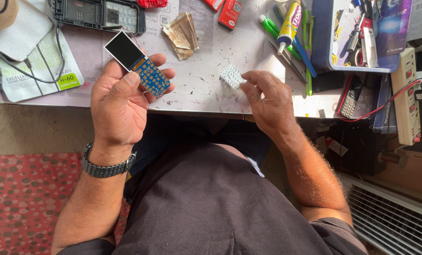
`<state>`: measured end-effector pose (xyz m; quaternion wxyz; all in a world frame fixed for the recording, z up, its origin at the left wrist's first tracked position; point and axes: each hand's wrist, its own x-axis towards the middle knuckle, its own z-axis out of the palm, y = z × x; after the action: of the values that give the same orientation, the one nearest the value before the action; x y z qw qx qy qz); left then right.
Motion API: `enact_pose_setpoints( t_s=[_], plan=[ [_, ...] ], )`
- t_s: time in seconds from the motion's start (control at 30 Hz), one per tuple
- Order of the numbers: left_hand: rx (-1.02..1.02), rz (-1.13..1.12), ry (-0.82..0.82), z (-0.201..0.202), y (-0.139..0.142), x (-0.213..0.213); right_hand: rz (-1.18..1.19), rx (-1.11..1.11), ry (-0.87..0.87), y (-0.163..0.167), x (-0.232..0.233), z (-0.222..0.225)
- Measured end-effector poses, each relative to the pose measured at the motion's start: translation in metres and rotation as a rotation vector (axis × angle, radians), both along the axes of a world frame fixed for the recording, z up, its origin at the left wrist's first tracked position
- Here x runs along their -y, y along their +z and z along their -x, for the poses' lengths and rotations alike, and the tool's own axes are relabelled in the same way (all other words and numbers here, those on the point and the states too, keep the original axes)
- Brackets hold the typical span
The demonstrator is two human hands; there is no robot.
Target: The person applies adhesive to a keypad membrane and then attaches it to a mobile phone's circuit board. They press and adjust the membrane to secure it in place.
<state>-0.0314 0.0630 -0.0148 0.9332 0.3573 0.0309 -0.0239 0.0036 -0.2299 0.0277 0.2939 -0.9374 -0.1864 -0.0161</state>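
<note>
My left hand (121, 101) holds a small phone circuit board (150, 76), blue with gold contact pads, with a dark rectangular screen (124, 49) attached at its top end. My thumb rests along the board's lower left edge. My right hand (267, 101) pinches a small white rubbery keypad sheet (232, 76) between thumb and fingertips, just above the worktable (201, 94). A metal wristwatch (106, 167) sits on my left wrist.
A dark phone housing (97, 14) lies at the back left, folded banknotes (182, 33) behind the board. A glue tube (289, 23), green pens and tweezers lie at the back right beside a blue tool tray (322, 42). A white power strip (407, 97) is far right.
</note>
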Motion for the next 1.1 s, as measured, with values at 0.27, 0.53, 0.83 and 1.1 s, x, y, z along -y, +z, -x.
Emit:
enact_pose_setpoints(
  t_s=[0.27,0.53,0.83,1.1],
  plan=[
    [-0.001,-0.004,-0.010,0.002,-0.002,-0.003,-0.051,0.004,-0.057,-0.009,0.000,0.004],
    [-0.005,-0.010,-0.010,0.007,-0.003,-0.004,-0.466,-0.141,-0.156,-0.020,0.021,0.005],
    [-0.027,0.014,0.030,0.001,-0.007,0.005,-0.138,-0.044,0.071,-0.002,-0.014,-0.044],
    [0.034,-0.019,0.069,0.002,0.010,-0.003,0.144,0.046,0.005,-0.023,-0.102,-0.104]
  ],
)
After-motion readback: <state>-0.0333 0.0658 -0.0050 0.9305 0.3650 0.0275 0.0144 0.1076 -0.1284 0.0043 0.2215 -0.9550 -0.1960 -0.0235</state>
